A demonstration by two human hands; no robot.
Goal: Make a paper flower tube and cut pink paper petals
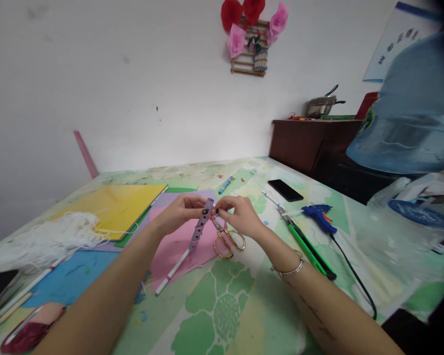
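My left hand (185, 212) is closed round a purple paper tube (199, 229) with a row of dark spots along it. The tube is tilted, and a white stick (173, 271) sticks out of its lower end. Close beside the tube's upper part, my right hand (239, 213) is closed in a pinch. Something small and dark shows at its fingertips, too small to name. Gold-handled scissors (224, 246) lie under the hands, partly over pink paper (172, 241); the right hand hides part of them.
Yellow sheet (129, 202), blue sheet (70, 276) and white yarn (70, 229) lie left. To the right are a green utility knife (309, 249), a blue glue gun (320, 217) with a black cord, a phone (285, 190) and a plastic bag (407, 236). A water bottle (410, 118) stands beyond.
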